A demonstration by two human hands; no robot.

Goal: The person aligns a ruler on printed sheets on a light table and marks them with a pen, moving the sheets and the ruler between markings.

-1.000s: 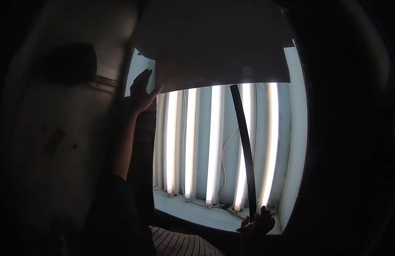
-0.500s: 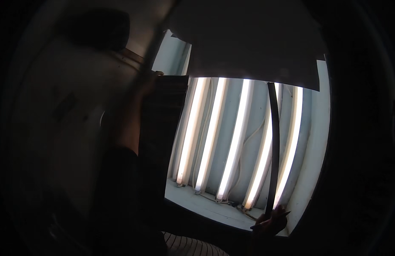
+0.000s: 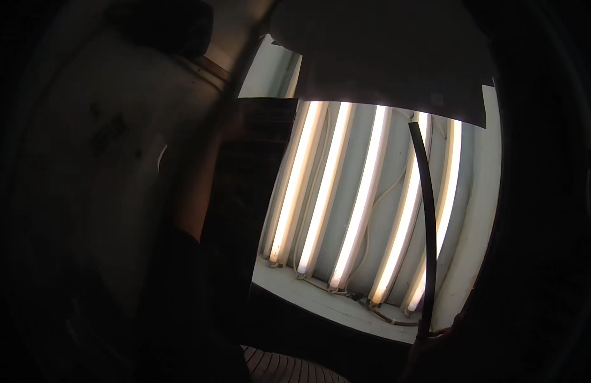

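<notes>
A long, dark narrow strip (image 3: 427, 217) rises in a slight curve in front of the lit tubes. My right hand (image 3: 441, 337) is around its lower end, mostly lost in shadow. A thin, pen-like piece shows faintly at that hand. My left arm reaches up on the left, and my left hand (image 3: 233, 124) lies at a dark sheet (image 3: 250, 166), its fingers too dark to make out. Another large dark sheet (image 3: 385, 70) covers the upper part of the light box (image 3: 337, 316).
Inside the light box several glowing tubes (image 3: 360, 198) stand side by side, with a thin cable (image 3: 371, 217) looping between them. A dark bulky object (image 3: 167, 29) sits at upper left on a pale surface (image 3: 84, 166). Striped cloth (image 3: 286, 367) shows at the bottom.
The strip's upper end has come out from the large sheet's lower edge, and the strip has shifted right and down with my right hand. The whole view has moved slightly.
</notes>
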